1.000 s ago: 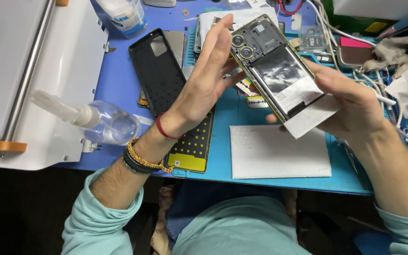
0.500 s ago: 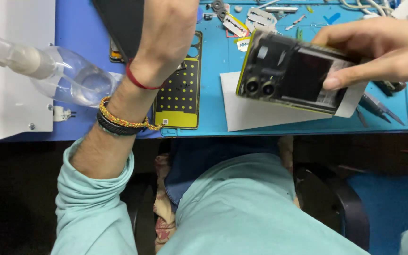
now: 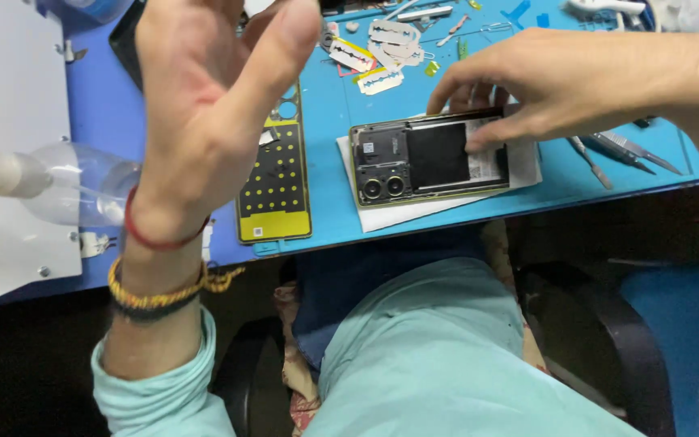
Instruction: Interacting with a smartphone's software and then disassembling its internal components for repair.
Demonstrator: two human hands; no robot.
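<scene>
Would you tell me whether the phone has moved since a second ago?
Yes. The phone has come down from mid-air onto the white sheet on the blue mat.

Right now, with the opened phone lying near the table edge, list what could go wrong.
1. The opened phone lies on a white sheet close to the mat's front edge; a nudge from the right hand might slide it off.
2. Loose razor blades lie just behind it; reaching fingers could get cut.
3. The raised left hand hangs near the clear spray bottle and could knock it, possibly wetting exposed parts.
</scene>
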